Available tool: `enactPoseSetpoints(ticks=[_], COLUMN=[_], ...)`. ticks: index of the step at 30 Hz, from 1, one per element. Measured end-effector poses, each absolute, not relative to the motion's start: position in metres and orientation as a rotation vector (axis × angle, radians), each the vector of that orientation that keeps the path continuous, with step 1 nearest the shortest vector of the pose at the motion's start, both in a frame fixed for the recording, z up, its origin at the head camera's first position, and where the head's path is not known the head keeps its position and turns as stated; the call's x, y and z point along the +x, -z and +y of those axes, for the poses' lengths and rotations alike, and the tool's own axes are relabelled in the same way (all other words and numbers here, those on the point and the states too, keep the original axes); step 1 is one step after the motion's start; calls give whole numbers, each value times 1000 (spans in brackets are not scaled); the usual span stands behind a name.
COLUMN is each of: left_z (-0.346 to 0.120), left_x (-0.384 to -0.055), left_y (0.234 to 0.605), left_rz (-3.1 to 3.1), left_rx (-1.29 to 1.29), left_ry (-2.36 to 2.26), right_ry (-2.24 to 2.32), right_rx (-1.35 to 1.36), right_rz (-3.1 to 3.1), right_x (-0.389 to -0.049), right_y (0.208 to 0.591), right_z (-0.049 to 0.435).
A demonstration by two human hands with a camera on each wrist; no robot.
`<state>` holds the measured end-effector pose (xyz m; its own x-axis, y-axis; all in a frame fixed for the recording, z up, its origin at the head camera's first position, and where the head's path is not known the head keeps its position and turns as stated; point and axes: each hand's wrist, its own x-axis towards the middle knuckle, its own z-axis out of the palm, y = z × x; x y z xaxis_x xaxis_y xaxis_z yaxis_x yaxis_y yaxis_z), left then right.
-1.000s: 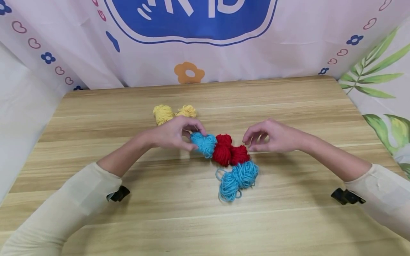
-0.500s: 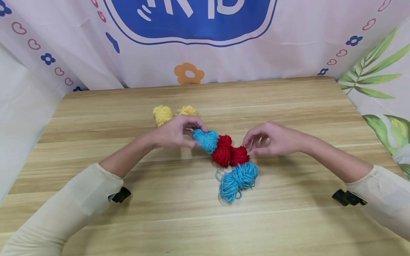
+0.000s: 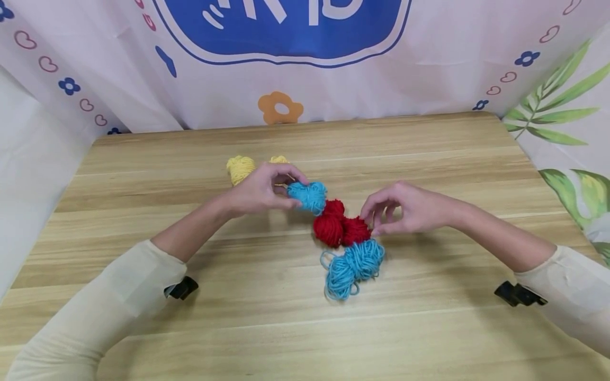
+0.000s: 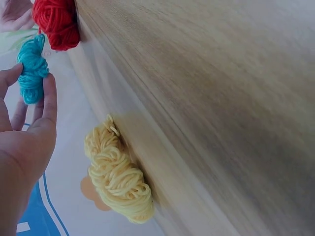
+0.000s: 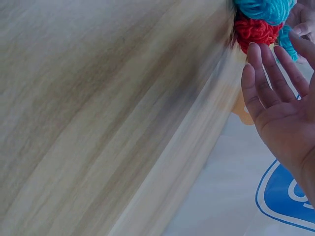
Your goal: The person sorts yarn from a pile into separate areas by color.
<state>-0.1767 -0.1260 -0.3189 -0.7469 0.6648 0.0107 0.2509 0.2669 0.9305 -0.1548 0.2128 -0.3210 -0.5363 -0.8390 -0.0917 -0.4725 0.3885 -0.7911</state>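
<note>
My left hand [image 3: 264, 188] pinches a small light-blue yarn skein [image 3: 308, 197] between thumb and fingers. In the left wrist view this blue skein [image 4: 32, 69] appears raised off the table. Just below it lie two red yarn skeins [image 3: 329, 227], side by side and touching. At their right end my right hand [image 3: 405, 209] hovers with loosely bent fingers and holds nothing; whether the fingertips touch the red yarn [image 5: 257, 32] is hard to tell. A second, looser blue skein [image 3: 353, 269] rests against the red ones at the front.
Yellow yarn [image 3: 240, 169] lies behind my left hand and is partly covered by it. Everything sits on a wood-grain table [image 3: 214, 317]. A printed cloth [image 3: 357, 90] hangs along the far edge.
My left hand has lifted the small blue skein up and away from the red skeins, slightly to the right and toward the far edge. The right hand has barely shifted.
</note>
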Motion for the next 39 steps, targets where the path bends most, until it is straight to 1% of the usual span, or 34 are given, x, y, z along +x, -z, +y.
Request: enactPoseSetpoints(ticks=[6,14,26,39], left_z=[-124,-120,-114,-107], left_x=[-177,-179,-185,-188], left_y=[317,316,318,315], left_rz=[2187,2222,2263,2339], left_rx=[753,715,596,575], left_ry=[-1485,-1490,-1554,-1548], right_ry=[1005,1007,989,945], right_rx=[-1145,-1179,-1105,-1079], right_rz=[2157,2158,2125,2072], right_x=[-153,-150,-144,-142], right_y=[321,321,320,321], right_z=[213,215,215,213])
